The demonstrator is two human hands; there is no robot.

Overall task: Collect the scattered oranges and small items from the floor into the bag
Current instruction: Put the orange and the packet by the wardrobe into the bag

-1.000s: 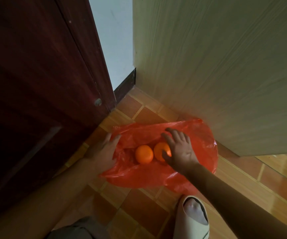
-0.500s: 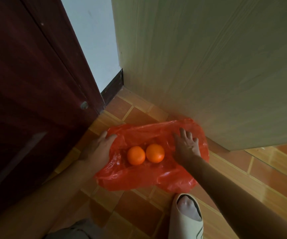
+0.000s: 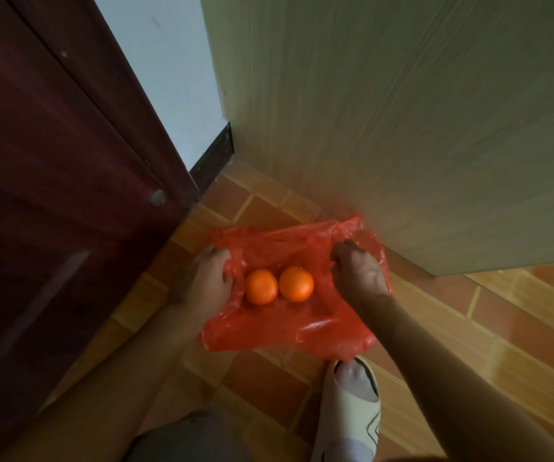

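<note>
Two oranges (image 3: 279,285) in the bag (image 3: 302,331), edges in both hands' grip.

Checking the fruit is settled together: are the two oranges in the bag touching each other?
Touching. The head view shows the left orange and right orange meeting side by side, no red bag visible between them.

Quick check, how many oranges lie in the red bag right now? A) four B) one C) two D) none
C: two oranges sit side by side in the red bag, between the left hand and right hand gripping its edges.
</note>
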